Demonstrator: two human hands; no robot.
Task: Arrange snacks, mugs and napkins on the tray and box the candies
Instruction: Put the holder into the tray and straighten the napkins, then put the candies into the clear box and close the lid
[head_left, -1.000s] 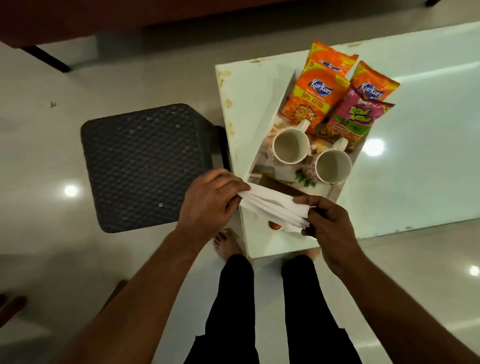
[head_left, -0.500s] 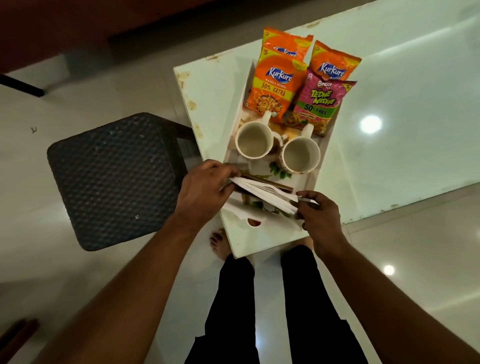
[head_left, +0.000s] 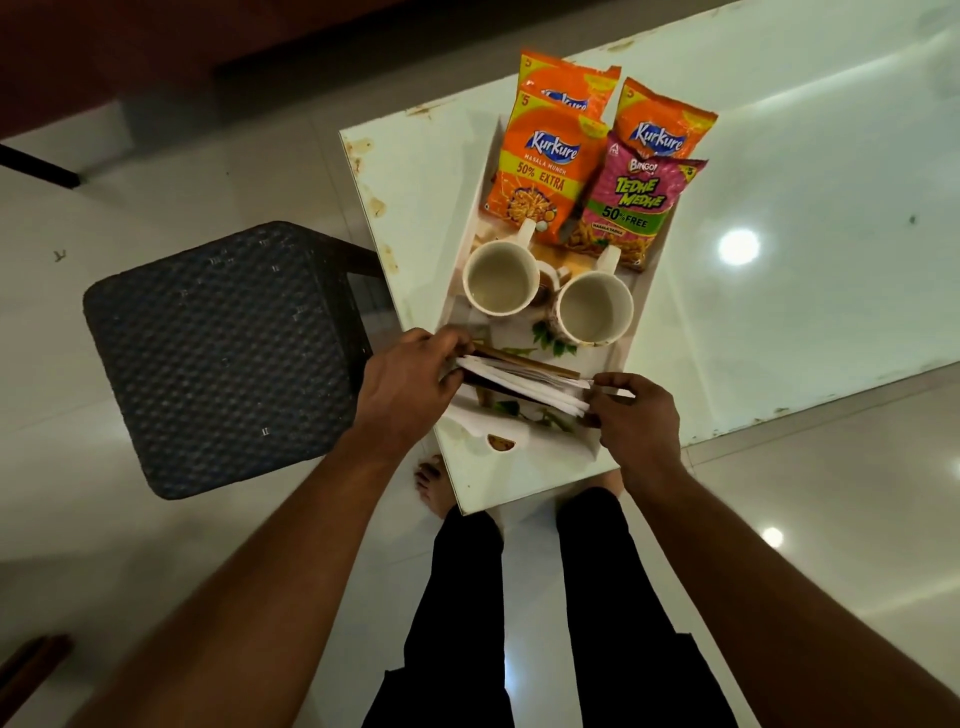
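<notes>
A white tray (head_left: 470, 228) lies on the pale table. At its far end are orange Kurkure packets (head_left: 545, 171) and a pink Bingo packet (head_left: 631, 208). Two empty mugs (head_left: 500, 278) (head_left: 595, 306) stand side by side in the middle. Over the tray's near end both hands hold a stack of white napkins (head_left: 519, 382) in a brown holder. My left hand (head_left: 410, 387) grips the stack's left end. My right hand (head_left: 639, 421) pinches its right end.
A dark woven stool (head_left: 223, 353) stands left of the table (head_left: 779, 208). The table's near edge is just above my bare feet. A small brown thing (head_left: 501, 443) lies in the tray's near handle slot. Glossy floor surrounds everything.
The napkin stack has gone from in front of the tray down onto its near end. Both hands moved with it. The camera shifted, so the table sits differently in view.
</notes>
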